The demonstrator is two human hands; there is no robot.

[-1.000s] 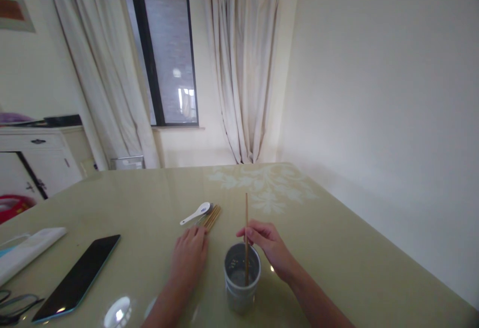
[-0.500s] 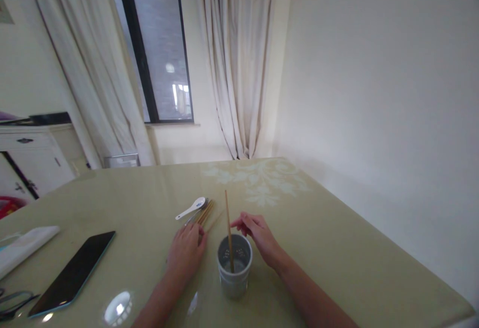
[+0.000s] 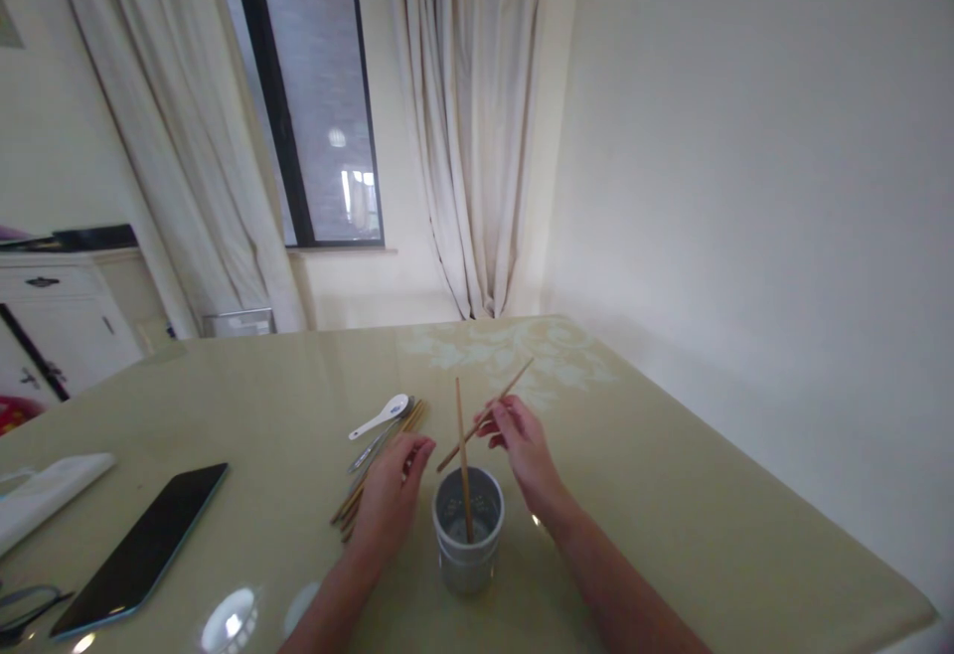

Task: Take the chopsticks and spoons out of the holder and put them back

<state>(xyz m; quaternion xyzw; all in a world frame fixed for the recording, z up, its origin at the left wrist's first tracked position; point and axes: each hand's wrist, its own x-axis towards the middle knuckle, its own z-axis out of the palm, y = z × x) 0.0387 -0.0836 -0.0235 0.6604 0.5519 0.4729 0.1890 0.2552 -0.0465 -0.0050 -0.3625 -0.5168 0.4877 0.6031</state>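
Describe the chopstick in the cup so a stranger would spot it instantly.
On the greenish table, find the gray cup. One chopstick rises from its mouth. Unlike the slanted chopstick in the right hand and the chopstick bundle by the left hand, this is the only one standing in the cup.

Glossy greenish table with grey cup, wooden chopsticks, white spoon, black tablet and long white object.
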